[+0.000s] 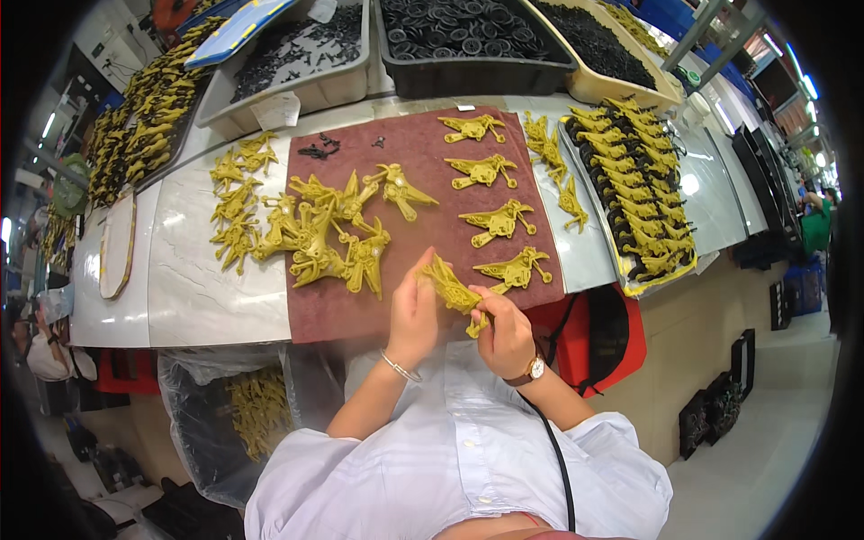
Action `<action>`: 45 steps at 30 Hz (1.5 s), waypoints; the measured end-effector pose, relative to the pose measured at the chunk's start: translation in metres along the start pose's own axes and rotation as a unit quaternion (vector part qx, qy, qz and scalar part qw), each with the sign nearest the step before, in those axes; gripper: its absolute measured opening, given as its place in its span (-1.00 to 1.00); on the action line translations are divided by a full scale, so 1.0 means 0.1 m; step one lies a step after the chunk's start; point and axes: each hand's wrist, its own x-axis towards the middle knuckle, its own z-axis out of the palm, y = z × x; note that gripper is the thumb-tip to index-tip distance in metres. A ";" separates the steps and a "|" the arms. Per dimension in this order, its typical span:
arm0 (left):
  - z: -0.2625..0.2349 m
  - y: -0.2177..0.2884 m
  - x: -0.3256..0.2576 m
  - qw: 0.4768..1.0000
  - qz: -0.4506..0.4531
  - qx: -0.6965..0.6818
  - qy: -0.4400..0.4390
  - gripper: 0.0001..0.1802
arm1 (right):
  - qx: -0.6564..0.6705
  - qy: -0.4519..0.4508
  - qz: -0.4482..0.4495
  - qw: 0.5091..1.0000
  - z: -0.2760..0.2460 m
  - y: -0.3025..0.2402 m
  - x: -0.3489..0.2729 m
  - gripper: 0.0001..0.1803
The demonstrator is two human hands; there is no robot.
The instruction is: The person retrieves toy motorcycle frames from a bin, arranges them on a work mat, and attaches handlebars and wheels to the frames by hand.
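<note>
Close to my body, just above the near edge of the maroon cloth [315, 331], I hold a yellow molded plastic part [453, 286]. My left hand [415, 310] closes on its left side, while the fingers of my right hand [506, 335] pinch its lower right end. Past my hands, several similar parts lie in a column on the cloth, the nearest yellow part [515, 269] lying just to the right. A loose heap of yellow parts [319, 234] spreads over the left of the cloth and onto the table. Small black pieces [319, 147] rest near the cloth's far left corner.
Along the back stand a grey bin [346, 83], a black bin of round black pieces [468, 81] and a cream bin [666, 94]. At right, a tray [634, 286] holds rows of yellow-and-black assemblies. Below the table's left side is a plastic-lined bin [193, 441].
</note>
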 end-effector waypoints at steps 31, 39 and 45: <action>-0.31 0.30 0.10 0.966 0.094 0.234 0.062 -0.57 | -0.256 0.042 0.165 0.952 -0.57 1.11 0.16 -0.57; -0.13 0.22 -0.01 0.958 0.114 0.254 0.073 -0.63 | -0.136 0.035 0.175 0.974 -0.37 0.58 0.04 -0.62; -0.12 0.17 -0.02 0.833 0.279 0.467 0.104 -0.63 | -0.139 0.048 0.147 0.978 -0.44 0.24 -0.25 -0.61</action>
